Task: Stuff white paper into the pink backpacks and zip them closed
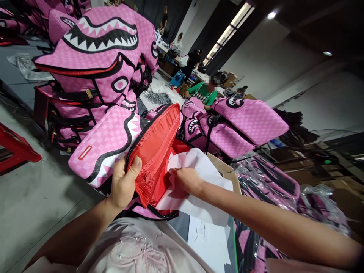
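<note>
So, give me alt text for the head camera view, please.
A person's left hand holds open a pink bag with red lining while the right hand holds white paper at its opening. More pink bags are piled behind.

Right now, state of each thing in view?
Pink checkered shark-print backpack with red lining: unzipped, open
Left hand: gripping the backpack's edge
White paper sheet: creased, partly inside the backpack
Right hand: holding the sheet
Tall pile of pink shark-print backpacks: stacked
Pink-and-black bags: wrapped in clear plastic
White ceiling lamp: lit
</note>
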Tool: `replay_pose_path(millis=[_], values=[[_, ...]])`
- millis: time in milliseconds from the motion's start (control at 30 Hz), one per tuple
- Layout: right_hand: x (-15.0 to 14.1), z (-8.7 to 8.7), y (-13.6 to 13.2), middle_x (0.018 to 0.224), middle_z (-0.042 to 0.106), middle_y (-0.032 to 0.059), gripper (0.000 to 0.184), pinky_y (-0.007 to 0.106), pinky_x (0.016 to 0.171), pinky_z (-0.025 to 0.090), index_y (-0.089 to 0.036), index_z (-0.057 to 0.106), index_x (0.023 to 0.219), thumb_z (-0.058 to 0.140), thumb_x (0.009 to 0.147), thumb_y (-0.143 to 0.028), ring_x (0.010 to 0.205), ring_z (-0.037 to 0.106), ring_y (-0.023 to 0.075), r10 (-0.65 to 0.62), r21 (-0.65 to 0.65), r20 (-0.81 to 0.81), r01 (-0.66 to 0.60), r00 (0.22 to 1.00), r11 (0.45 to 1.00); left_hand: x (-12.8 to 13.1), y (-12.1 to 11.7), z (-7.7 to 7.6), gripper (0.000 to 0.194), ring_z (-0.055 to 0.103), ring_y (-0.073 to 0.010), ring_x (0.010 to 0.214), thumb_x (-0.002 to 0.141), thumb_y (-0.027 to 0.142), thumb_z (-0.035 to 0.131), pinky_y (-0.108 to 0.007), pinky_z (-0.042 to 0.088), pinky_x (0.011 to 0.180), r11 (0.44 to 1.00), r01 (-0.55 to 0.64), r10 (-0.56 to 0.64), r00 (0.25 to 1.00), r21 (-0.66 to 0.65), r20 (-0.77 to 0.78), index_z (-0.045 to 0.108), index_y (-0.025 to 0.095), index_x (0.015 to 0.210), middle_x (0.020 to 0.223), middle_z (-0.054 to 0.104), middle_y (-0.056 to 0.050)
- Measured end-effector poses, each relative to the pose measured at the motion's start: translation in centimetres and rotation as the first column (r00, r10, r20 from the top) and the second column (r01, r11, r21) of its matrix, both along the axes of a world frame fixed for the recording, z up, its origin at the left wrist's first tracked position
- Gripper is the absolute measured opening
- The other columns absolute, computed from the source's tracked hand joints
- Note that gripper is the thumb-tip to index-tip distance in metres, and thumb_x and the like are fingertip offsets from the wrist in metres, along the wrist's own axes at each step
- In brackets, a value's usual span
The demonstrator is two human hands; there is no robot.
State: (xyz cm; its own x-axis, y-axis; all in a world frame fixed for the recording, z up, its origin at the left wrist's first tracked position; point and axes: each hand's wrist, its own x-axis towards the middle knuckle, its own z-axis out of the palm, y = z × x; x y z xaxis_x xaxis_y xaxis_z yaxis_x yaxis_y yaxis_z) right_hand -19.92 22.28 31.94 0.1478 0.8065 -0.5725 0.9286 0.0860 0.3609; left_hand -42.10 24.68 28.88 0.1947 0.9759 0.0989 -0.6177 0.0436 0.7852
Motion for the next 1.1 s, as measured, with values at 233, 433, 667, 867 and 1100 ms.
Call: replay_pose_path(millis=[233, 433, 667, 867, 1100], values=[[1.7, -0.9, -1.6, 0.146, 0.051, 0.0184, 0.051, 0.037, 0.104, 0.047, -0.011, 0.045, 0.143, 0.042, 0.092, -0.015, 0.132, 0.052, 0.0255, 0.174, 0.273, -0.197, -0.117, 0.965, 0.955, 0.1, 0.0, -0.1, 0.029, 0.049, -0.0109, 0.064, 0.091, 0.044, 0.063, -0.023, 0.045, 0.064, 1.000, -0.014, 0.014, 1.000, 0.001, -0.016, 0.063, 0.019, 0.077, 0.069, 0.055, 0.001], [2.2, -2.2, -0.7, 0.162, 0.014, 0.0220, 0.095, 0.059, 0.121, 0.017, -0.004, 0.015, 0.157, 0.063, 0.085, -0.044, 0.150, 0.017, 0.0357, 0.107, 0.152, -0.165, -0.082, 0.980, 0.985, 0.3, 0.0, 0.3, 0.027, 0.054, -0.0124, 0.068, 0.091, 0.045, 0.063, -0.024, 0.048, 0.069, 1.000, -0.009, 0.009, 1.000, 0.004, -0.022, 0.069, 0.019, 0.085, 0.072, 0.058, 0.000], [2.8, -2.7, 3.3, 0.163, 0.004, 0.0199, 0.118, 0.060, 0.119, 0.017, -0.009, 0.009, 0.158, 0.072, 0.074, -0.062, 0.151, 0.010, 0.0376, 0.069, -0.003, -0.154, -0.070, 0.986, 0.998, 0.5, -0.1, 0.3, 0.028, 0.063, -0.0172, 0.085, 0.092, 0.045, 0.062, -0.029, 0.050, 0.086, 1.000, -0.029, 0.028, 0.999, -0.005, -0.041, 0.072, 0.019, 0.101, 0.087, 0.067, -0.004], [2.5, -3.1, 3.6, 0.163, 0.006, 0.0246, 0.122, 0.069, 0.115, 0.015, -0.010, 0.011, 0.158, 0.065, 0.071, -0.076, 0.150, 0.011, 0.0418, 0.109, 0.000, -0.122, -0.110, 0.987, 0.994, 0.2, -0.2, 0.2, 0.030, 0.064, -0.0184, 0.093, 0.092, 0.045, 0.062, -0.032, 0.049, 0.094, 0.999, -0.049, 0.048, 0.998, -0.017, -0.048, 0.072, 0.019, 0.105, 0.095, 0.069, -0.005], [2.1, -3.5, 1.3, 0.162, 0.014, 0.0259, 0.115, 0.063, 0.115, 0.023, -0.014, 0.023, 0.156, 0.072, 0.069, -0.070, 0.148, 0.019, 0.0419, 0.275, 0.070, -0.110, -0.269, 0.955, 0.961, 0.1, -0.1, 0.4, 0.034, 0.066, -0.0213, 0.092, 0.088, 0.049, 0.065, -0.032, 0.054, 0.084, 0.998, -0.052, 0.050, 0.997, -0.044, -0.063, 0.071, 0.018, 0.102, 0.094, 0.070, -0.007]])
